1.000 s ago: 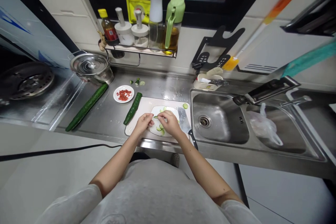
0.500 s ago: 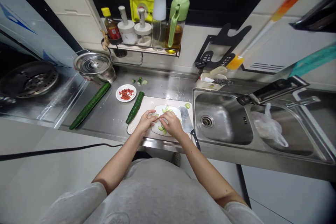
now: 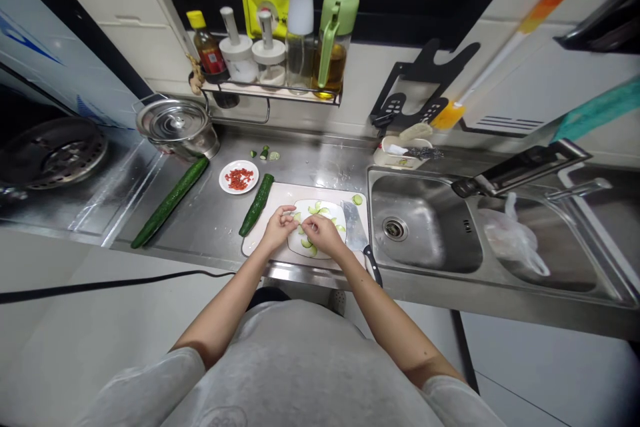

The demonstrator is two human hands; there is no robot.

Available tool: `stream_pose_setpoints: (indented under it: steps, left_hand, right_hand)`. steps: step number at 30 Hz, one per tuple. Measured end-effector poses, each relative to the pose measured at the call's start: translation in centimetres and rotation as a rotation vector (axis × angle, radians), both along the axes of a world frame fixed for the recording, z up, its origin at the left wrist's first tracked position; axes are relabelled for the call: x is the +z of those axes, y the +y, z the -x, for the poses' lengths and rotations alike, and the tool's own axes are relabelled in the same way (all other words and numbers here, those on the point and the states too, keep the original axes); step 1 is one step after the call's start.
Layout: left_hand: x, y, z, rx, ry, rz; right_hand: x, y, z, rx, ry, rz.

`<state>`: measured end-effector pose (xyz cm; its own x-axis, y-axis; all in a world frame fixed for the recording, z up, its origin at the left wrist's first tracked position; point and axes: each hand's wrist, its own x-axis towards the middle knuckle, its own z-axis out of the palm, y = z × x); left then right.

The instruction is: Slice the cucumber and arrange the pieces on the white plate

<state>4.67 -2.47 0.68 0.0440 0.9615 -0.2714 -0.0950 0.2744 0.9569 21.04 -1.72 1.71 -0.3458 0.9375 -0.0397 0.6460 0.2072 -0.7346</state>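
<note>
A white plate with thin cucumber slices set out on it stands on the pale cutting board. At the plate's left edge my left hand is closed in a pinch, with a pale green cucumber slice at its fingertips. Over the plate's middle my right hand pinches its fingers together, and what is between them is hidden. A cut length of cucumber lies across the board's left edge. To the right on the board rests a kitchen knife near a cucumber piece.
A small dish of chopped red bits, a whole cucumber and a lidded steel pot are on the left. Cucumber ends lie behind the board. The sink is at right, and a seasoning rack hangs above.
Both hands stay over the plate with small finger movements. My right hand's fingers have drawn closer together, and my left fingertips have shifted slightly left. The view has moved a little.
</note>
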Motion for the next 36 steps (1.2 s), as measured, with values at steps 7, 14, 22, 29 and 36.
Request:
stream_pose_setpoints:
  steps: [7,14,22,29,36]
  left_hand:
    - [-2.4,1.2,0.7,-0.054,0.199,-0.068]
    - [-3.7,1.7,0.9,-0.101,0.575,-0.128]
    - [-3.8,1.8,0.8,-0.196,0.878,-0.288]
    - [-4.4,1.7,0.7,-0.234,1.024,-0.370]
    - [-4.7,1.6,0.9,-0.220,1.041,-0.393]
  right_hand:
    - [-1.7,1.3,0.6,-0.021,-0.079,0.173]
    - [-1.7,2.0,1.3,-0.002,-0.242,0.218]
    - [-2.5,2.4,2.2,0.002,-0.447,0.155]
    - [-3.0,1.7,2.3,0.054,-0.517,0.114]
    - [-3.2,1.1,2.0,0.068,-0.542,0.071]
